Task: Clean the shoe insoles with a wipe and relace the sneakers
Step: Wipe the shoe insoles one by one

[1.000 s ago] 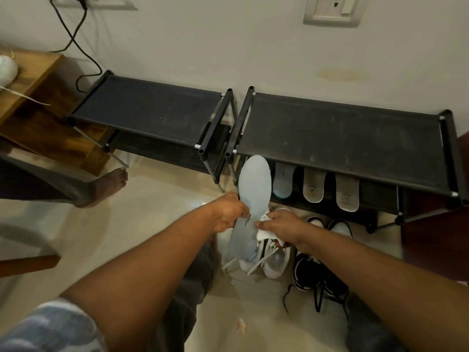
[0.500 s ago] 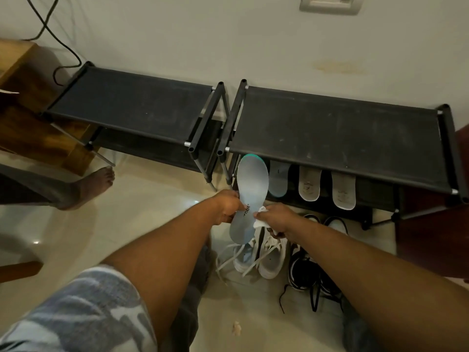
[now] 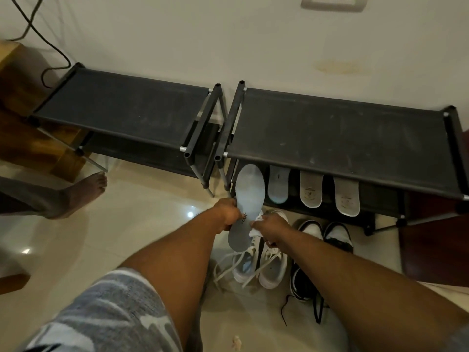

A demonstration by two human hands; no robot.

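The left hand (image 3: 227,213) has its fingers curled round the left edge of a pale blue insole (image 3: 250,191) and holds it up in the air. The insole stands almost straight, with its toe end up, just in front of the right shoe rack (image 3: 342,138). The right hand (image 3: 270,224) pinches a white wipe (image 3: 255,224) against the right edge of the insole, near the heel end. Most of the wipe is hidden under the fingers, so it only looks bunched up.

Right under the hands, a pair of white sneakers (image 3: 270,274) sits on the floor (image 3: 114,237). Their white laces (image 3: 223,269) lie loose and spill out to the left. A pair of black and white sneakers (image 3: 304,283) sits just beside them on the right, with a black lace trailing on the floor.

Three more insoles lean in a row on the low shelf of the right rack: a blue one (image 3: 278,185), then a grey one (image 3: 311,189), then another grey one (image 3: 346,196). A second black rack (image 3: 127,110) stands to the left, close beside the first. Another person's bare foot (image 3: 76,194) rests on the floor at the left.
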